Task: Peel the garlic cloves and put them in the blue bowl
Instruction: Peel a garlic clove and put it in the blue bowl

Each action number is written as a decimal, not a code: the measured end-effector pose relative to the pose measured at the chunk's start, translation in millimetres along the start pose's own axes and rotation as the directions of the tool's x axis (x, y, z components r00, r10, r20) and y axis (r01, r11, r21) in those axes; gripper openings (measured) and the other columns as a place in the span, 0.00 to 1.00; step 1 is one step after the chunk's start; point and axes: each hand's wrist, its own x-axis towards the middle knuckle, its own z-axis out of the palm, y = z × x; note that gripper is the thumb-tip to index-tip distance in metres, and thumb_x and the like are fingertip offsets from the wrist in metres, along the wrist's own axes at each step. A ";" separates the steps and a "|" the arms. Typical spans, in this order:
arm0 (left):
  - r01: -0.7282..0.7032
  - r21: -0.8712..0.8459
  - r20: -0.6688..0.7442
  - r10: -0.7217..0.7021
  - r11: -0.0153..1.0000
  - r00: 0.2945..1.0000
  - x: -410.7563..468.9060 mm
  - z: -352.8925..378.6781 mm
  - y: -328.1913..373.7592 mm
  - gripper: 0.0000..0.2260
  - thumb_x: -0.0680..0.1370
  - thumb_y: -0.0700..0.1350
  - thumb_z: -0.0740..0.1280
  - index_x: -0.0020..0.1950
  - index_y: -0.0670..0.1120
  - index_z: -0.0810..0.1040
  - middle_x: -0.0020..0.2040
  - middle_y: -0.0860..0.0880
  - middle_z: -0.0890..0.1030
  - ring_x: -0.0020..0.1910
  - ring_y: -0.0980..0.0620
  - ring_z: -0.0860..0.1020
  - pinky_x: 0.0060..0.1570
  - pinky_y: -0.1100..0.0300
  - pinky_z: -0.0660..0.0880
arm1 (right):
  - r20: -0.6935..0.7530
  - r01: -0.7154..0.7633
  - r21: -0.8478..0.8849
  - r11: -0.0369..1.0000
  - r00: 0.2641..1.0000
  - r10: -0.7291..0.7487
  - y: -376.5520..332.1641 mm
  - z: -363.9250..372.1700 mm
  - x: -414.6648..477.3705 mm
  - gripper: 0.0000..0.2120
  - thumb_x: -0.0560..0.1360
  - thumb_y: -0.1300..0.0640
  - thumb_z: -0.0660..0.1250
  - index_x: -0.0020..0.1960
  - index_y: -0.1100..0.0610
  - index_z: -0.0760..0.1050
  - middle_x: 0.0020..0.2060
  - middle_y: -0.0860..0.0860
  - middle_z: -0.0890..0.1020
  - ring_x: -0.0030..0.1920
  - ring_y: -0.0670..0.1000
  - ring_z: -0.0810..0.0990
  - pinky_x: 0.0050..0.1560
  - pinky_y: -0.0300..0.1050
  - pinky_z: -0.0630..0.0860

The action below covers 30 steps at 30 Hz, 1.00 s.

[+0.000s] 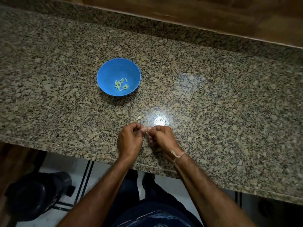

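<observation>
Dark clothing [157,217] fills the bottom edge, and two bare forearms reach up from it to the near edge of the worktop [213,95]. Left hand [130,138] and right hand [161,136] meet fingertip to fingertip just above the stone. Both have their fingers curled in, pinching a clove [147,131] between them. Only a pale sliver of it shows, so I cannot tell whether its skin is on, half off or gone. A thread [177,155] is tied round the right wrist.

Further back and to the left, well apart from the hands, the bowl [105,68] stands upright with a small heap of peeled cloves [121,85] at its bottom, roughly ten. The task looks well under way: a batch is done, and the clove in hand is probably mid-peel. What is left is hard to gauge. One pale scrap [140,117] lies on the stone just beyond the hands. It could be a shed skin or an unpeeled clove. No bulb or pile of unpeeled cloves is in view, so this may be among the last.

Polished speckled granite makes up the worktop, with lamp glare just beyond the hands. A granite upstand [147,25] runs along the back, with wood panelling [213,9] above it. Below the near edge are pale floor tiles [105,169] and, on the left, a dark container [32,194].
</observation>
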 end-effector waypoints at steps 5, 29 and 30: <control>0.111 -0.036 0.106 -0.107 0.993 0.989 7.8 -0.9 -2.5 0.05 0.79 0.50 0.74 0.46 0.50 0.84 0.41 0.55 0.84 0.42 0.55 0.82 0.41 0.58 0.76 | -0.112 0.203 -0.316 0.927 0.962 -0.249 5.0 4.9 -2.5 0.14 0.83 0.57 0.67 0.39 0.54 0.74 0.31 0.47 0.75 0.29 0.42 0.70 0.31 0.31 0.66; -0.166 -0.090 0.288 0.185 0.982 0.940 16.8 -11.0 2.7 0.09 0.86 0.45 0.60 0.47 0.49 0.73 0.41 0.53 0.75 0.38 0.56 0.72 0.35 0.60 0.67 | 0.067 -0.052 0.086 0.995 0.997 0.046 -11.5 6.3 2.4 0.12 0.84 0.55 0.64 0.45 0.59 0.76 0.32 0.49 0.75 0.30 0.45 0.71 0.31 0.39 0.68; 0.047 -0.203 0.384 0.035 0.978 0.923 17.9 -10.8 5.3 0.09 0.87 0.47 0.59 0.48 0.49 0.74 0.40 0.53 0.75 0.36 0.56 0.71 0.34 0.60 0.66 | 0.008 0.116 -0.094 0.989 0.993 -0.115 -7.3 7.6 3.6 0.11 0.84 0.55 0.64 0.45 0.59 0.76 0.33 0.49 0.76 0.31 0.45 0.71 0.32 0.37 0.68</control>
